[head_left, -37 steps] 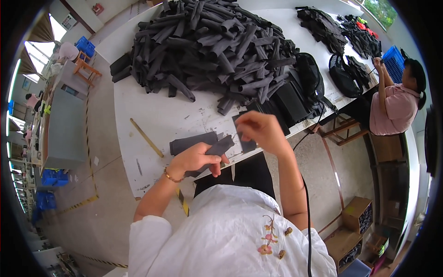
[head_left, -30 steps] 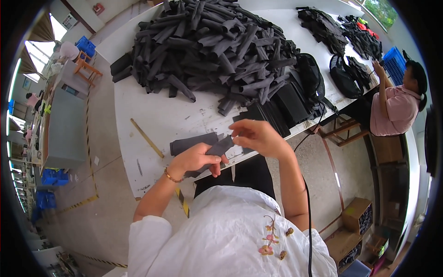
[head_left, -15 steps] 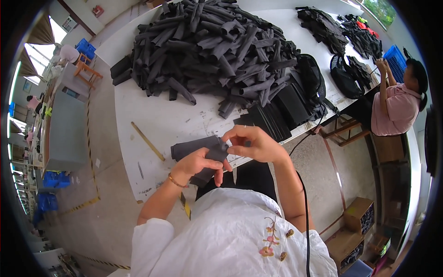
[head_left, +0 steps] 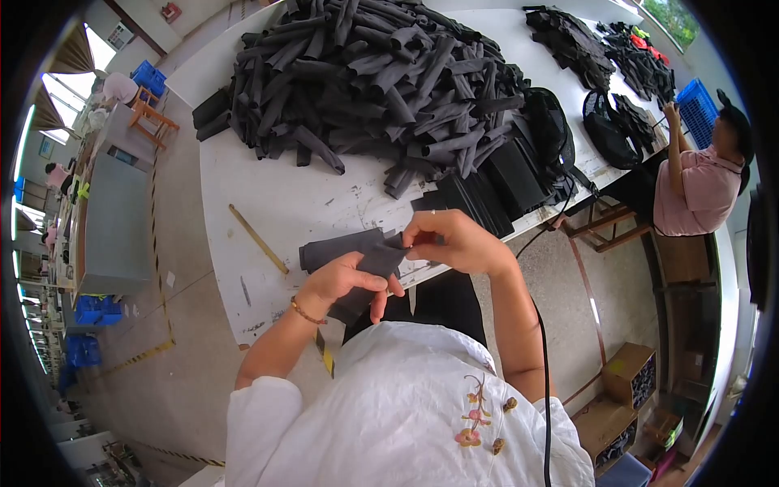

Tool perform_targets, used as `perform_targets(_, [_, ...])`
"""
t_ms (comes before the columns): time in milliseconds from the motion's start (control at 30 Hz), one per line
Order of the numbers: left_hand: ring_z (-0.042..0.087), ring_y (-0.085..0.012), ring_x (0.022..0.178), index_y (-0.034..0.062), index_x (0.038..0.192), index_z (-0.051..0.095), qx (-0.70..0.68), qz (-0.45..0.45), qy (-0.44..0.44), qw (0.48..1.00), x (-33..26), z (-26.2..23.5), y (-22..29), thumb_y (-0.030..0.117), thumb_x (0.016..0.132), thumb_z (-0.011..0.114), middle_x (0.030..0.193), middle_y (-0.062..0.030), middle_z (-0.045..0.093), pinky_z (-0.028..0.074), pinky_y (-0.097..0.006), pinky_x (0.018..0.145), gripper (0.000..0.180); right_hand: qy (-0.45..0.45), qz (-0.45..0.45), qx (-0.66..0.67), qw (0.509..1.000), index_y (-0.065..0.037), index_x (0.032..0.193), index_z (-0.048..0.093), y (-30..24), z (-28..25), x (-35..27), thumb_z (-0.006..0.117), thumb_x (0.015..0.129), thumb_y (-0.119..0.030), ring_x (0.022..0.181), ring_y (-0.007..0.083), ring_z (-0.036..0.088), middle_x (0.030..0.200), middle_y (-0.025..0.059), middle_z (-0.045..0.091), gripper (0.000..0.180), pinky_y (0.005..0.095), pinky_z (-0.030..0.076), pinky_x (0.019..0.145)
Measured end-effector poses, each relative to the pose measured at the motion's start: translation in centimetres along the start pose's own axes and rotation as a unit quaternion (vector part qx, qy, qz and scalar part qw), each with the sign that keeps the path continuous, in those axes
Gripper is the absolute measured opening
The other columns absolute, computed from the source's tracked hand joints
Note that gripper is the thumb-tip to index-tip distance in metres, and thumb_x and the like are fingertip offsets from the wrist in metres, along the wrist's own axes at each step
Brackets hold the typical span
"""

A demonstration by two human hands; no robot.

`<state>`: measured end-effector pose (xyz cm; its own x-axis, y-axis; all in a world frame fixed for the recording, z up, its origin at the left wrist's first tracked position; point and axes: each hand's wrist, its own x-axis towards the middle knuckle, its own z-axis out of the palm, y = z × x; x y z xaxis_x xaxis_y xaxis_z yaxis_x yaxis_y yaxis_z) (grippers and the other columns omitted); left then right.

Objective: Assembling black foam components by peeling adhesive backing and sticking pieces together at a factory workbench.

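Note:
A dark grey fabric piece is stretched between my two hands over the near edge of the white table. My left hand grips it from the left, thumb on top, and part of the cloth hangs below the palm. With thumb and forefinger, my right hand pinches its upper right corner. Another flat grey fabric piece lies on the table just behind my left hand; where the two pieces meet is partly hidden. Farther back rises a large heap of rolled dark grey fabric pieces.
A yellowish strip lies at left on the table. Stacked black panels and a black bag sit to the right. A black cable runs past my right arm. A co-worker sits far right; cardboard boxes stand below.
My right hand has moved slightly up and right, drawing the fabric's corner out from my left hand. The left hand keeps its grip, nearly in place.

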<state>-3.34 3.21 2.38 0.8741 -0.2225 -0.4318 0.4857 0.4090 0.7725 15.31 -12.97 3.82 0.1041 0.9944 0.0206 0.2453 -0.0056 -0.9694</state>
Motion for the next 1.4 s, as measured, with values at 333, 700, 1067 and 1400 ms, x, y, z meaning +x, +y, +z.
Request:
perform_targets(333, [0.066, -0.0290, 0.059, -0.0142, 0.098, 0.061, 0.008, 0.014, 0.001, 1.000, 0.4, 0.0, -0.1, 0.008, 0.084, 0.057, 0.068, -0.0198, 0.066, 0.052, -0.034, 0.059, 0.027, 0.093, -0.003, 0.189, 0.978, -0.005, 0.102, 0.058, 0.7, -0.9, -1.3, 0.075, 0.084, -0.010, 0.080, 0.0053, 0.053, 0.086, -0.0026, 0.055, 0.025, 0.0229, 0.046, 0.071])
perform_targets(700, [0.066, -0.0285, 0.060, -0.0153, 0.099, 0.060, 0.022, 0.010, 0.004, 1.000, 0.4, -0.1, -0.6, 0.007, 0.086, 0.054, 0.069, -0.0193, 0.066, 0.052, -0.034, 0.060, 0.026, -0.007, 0.005, 0.012, 1.000, -0.002, 0.088, 0.062, 1.0, -0.1, -0.1, 0.082, 0.075, -0.016, 0.073, 0.0103, 0.048, 0.084, -0.0001, 0.051, 0.027, 0.0254, 0.040, 0.064])
perform_targets(1067, [0.066, -0.0266, 0.065, -0.0079, 0.104, 0.061, -0.049, 0.132, 0.070, 0.988, 1.2, -0.3, -1.3, 0.015, 0.090, 0.056, 0.074, -0.0169, 0.066, 0.052, -0.034, 0.064, 0.028, 0.252, -0.028, 0.190, 0.948, -0.002, 0.104, 0.056, 1.6, 2.5, 1.9, 0.065, 0.092, -0.010, 0.074, 0.0041, 0.051, 0.087, -0.0009, 0.058, 0.017, 0.0198, 0.043, 0.065])
perform_targets(1400, [0.065, -0.0236, 0.077, 0.0018, 0.114, 0.058, -0.265, 0.392, 0.337, 0.813, 5.5, 0.1, -1.5, 0.018, 0.097, 0.054, 0.084, -0.0097, 0.065, 0.051, -0.035, 0.076, 0.024, 0.259, -0.060, -0.275, 0.924, -0.002, 0.097, 0.050, 4.2, 10.1, -0.8, 0.073, 0.081, -0.006, 0.072, 0.0293, 0.058, 0.097, 0.0152, 0.055, 0.028, 0.0362, 0.049, 0.063])
